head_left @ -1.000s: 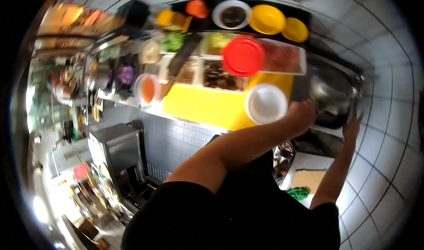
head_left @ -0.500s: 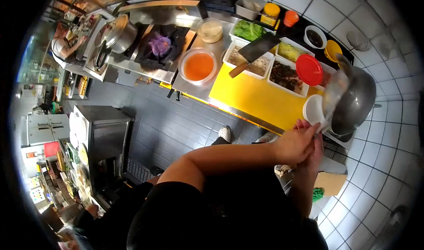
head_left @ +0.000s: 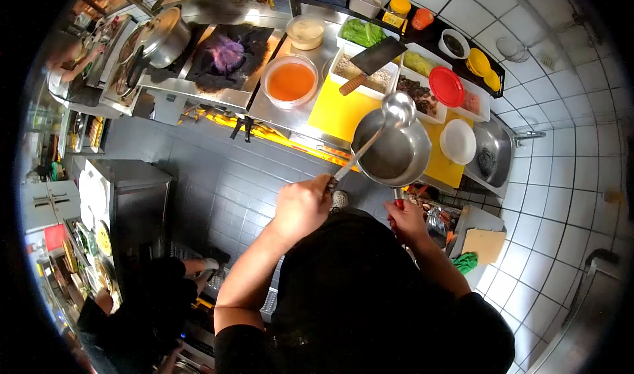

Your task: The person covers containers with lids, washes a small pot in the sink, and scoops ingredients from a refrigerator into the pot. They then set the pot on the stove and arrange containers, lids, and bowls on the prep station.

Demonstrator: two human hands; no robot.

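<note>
holding the long-handled silver metal ladle (head_left: 398, 110), the left hand (head_left: 302, 207) is clamped on its handle near centre frame; right of centre, the right hand (head_left: 406, 221) grips the round grey metal pan (head_left: 391, 151) by its red handle (head_left: 396, 207)

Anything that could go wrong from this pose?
1. Cleaver lies across a food tray, handle sticking out just beyond the ladle in the left hand. A careless swing might knock it.
2. Tub of orange liquid looks uncovered, between the pan in the right hand and the lit burner. A low sideways move could clip and spill it.
</note>
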